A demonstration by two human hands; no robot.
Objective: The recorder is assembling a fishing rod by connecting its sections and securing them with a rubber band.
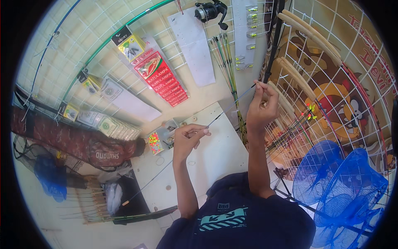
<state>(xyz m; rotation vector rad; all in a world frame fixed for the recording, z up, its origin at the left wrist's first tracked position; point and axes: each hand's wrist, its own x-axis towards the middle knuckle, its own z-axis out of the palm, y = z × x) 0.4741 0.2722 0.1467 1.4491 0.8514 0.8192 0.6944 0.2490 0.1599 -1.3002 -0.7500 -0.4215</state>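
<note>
A thin blue-grey rod (pixel 236 101) slants across the space above the white table (pixel 222 149), low at the left and high at the right. My left hand (pixel 186 141) pinches it around the middle, thumb against fingers. Higher and farther right, my right hand (pixel 264 106) pinches the rod's upper end between thumb and fingertips. Between the hands the rod carries a short dark section. Below my left hand its lower length runs down to a tan tip (pixel 125 203) past the table's left side.
A box of bright beads (pixel 155 143) stands at the table's far left. Beyond hangs a white wire grid with packets (pixel 159 76), thin floats (pixel 226 62) and a fishing reel (pixel 210 13). Blue nets (pixel 344 182) and cork-handled rods (pixel 311 35) crowd the right; a camouflage rod bag (pixel 74 143) lies left.
</note>
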